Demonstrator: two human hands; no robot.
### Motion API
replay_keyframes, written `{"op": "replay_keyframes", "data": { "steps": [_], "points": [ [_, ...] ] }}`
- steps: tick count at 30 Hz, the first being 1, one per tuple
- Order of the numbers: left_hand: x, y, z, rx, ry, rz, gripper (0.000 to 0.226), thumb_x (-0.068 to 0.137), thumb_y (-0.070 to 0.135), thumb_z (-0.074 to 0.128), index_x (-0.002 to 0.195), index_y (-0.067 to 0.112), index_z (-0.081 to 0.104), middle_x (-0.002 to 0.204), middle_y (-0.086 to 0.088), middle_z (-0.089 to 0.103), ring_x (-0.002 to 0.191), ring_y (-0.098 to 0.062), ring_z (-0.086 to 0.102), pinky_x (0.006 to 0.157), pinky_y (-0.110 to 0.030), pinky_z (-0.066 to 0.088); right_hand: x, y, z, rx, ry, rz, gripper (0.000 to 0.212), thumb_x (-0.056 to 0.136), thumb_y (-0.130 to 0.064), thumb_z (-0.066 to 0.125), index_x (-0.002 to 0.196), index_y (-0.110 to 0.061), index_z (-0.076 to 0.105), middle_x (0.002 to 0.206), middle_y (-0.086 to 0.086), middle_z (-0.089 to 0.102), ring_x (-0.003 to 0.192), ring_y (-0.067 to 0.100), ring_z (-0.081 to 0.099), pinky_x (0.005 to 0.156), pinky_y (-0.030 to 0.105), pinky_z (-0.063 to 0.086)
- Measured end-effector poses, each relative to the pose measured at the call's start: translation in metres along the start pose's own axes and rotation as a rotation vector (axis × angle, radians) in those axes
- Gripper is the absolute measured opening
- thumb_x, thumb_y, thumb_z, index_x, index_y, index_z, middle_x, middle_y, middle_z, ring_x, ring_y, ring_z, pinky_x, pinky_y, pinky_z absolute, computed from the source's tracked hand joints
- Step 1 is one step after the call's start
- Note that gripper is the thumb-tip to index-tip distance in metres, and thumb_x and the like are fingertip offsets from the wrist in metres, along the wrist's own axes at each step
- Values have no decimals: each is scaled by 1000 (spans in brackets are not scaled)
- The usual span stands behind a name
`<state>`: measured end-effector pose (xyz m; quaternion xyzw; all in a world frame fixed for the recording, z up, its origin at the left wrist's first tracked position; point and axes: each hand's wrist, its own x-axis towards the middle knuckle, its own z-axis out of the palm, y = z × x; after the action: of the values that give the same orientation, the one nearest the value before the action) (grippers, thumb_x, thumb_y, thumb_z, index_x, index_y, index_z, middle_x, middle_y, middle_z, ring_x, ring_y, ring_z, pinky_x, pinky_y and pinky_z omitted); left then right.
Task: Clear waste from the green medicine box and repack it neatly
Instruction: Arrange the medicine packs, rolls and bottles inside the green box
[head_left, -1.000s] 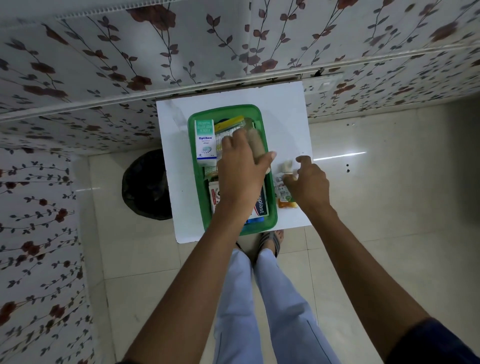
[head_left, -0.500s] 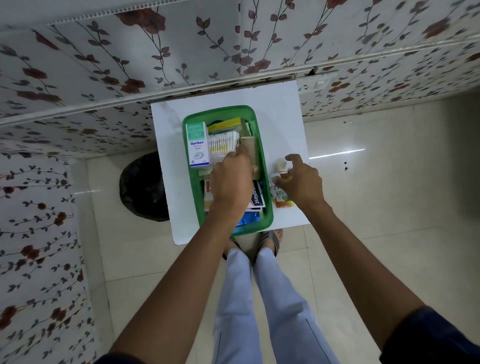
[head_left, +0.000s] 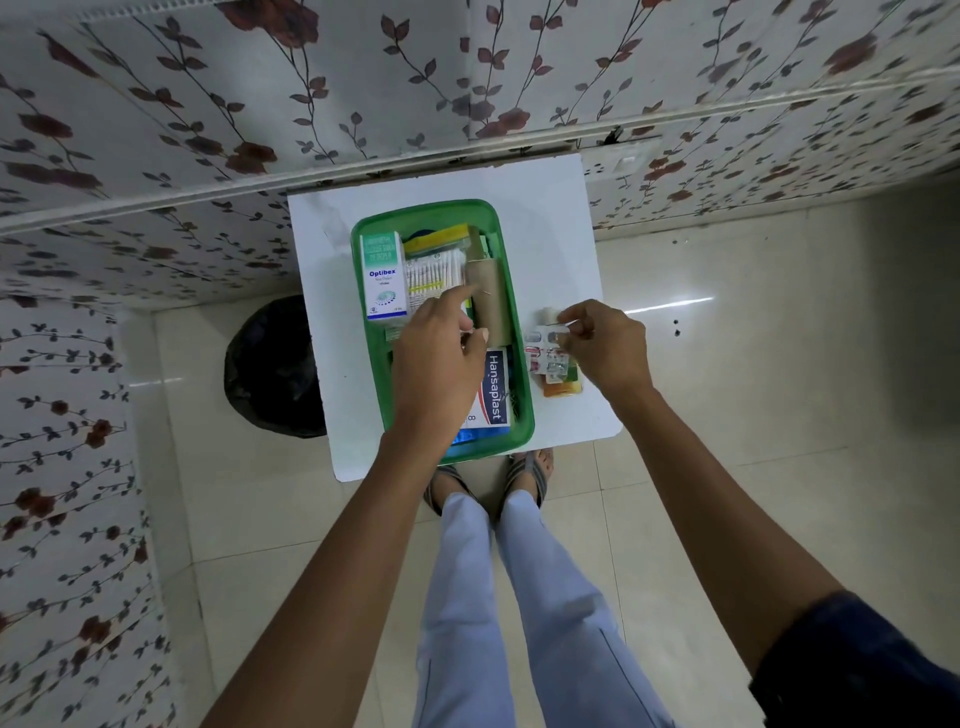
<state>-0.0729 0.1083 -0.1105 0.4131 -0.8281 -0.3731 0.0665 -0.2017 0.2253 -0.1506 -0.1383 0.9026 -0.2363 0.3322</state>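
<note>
A: What differs from the frame half a second before?

B: The left hand (head_left: 441, 358) has drawn back toward the near half of the green medicine box (head_left: 522, 364); its forefinger now points at the cotton-bud pack (head_left: 434, 278), and the cardboard tube (head_left: 488, 301), then partly covered, shows in full. The right hand (head_left: 605, 348) has closed from a reaching pose over the blister strips (head_left: 548, 351) just beside the box.

A: How do the grips stand?

B: Left: forefinger extended, other fingers curled, with something small and pale at their tips; I cannot tell whether it is gripped. Right: thumb and forefinger pressed together at the top of the strips; whether they pinch a strip or a scrap, I cannot tell.

A: Where is the box, and how does it lie?

B: On the white table (head_left: 561, 234), left of centre, long axis running from the person toward the wall. Inside, the Optibex carton (head_left: 384, 280), the tube and the Hansaplast box (head_left: 493, 389) all lie lengthwise along that axis. A black bin (head_left: 275, 369) stands on the floor to the left.
</note>
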Motion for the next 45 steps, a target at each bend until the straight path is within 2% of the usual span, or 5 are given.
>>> {"op": "replay_keyframes", "data": {
  "steps": [17, 23, 29, 37, 45],
  "points": [
    [0, 22, -36, -574, -185, -259, 20, 79, 10, 68, 77, 28, 62, 61, 8, 64, 43, 0, 53, 41, -18, 41, -34, -49, -45, 717, -226, -10, 14, 89, -16, 55, 94, -12, 68, 82, 6, 65, 74, 15, 60, 70, 27, 50],
    [-13, -8, -61, -164, 59, 47, 7, 79, 16, 67, 85, 16, 70, 73, 4, 66, 59, -4, 55, 59, -18, 46, -12, 6, 8, -184, -81, 17, 66, 80, -34, 66, 135, -9, 37, 129, 21, 50, 117, 37, 48, 95, 40, 41],
    [-49, -45, -30, 258, -135, 449, 13, 77, 3, 59, 83, 11, 67, 84, -7, 67, 80, -23, 64, 64, -37, 54, -13, 11, 33, -183, -18, -16, 53, 78, -25, 68, 122, -6, 46, 117, 21, 59, 104, 37, 56, 83, 39, 47],
    [-36, -24, -46, -53, 42, 51, 11, 81, 9, 65, 90, 9, 71, 77, 2, 67, 67, -3, 52, 64, -13, 42, -25, -23, -10, 105, 163, -6, 36, 84, -23, 61, 115, -7, 51, 108, 14, 60, 93, 28, 56, 74, 31, 43],
    [-27, -23, -30, 340, -495, 8, 21, 81, 6, 57, 98, 10, 69, 105, -16, 68, 96, -33, 62, 74, -32, 45, -59, -81, -24, 424, -212, -43, 37, 83, -13, 64, 118, -18, 53, 104, 3, 61, 76, 4, 60, 54, 14, 55]
  ]
}}
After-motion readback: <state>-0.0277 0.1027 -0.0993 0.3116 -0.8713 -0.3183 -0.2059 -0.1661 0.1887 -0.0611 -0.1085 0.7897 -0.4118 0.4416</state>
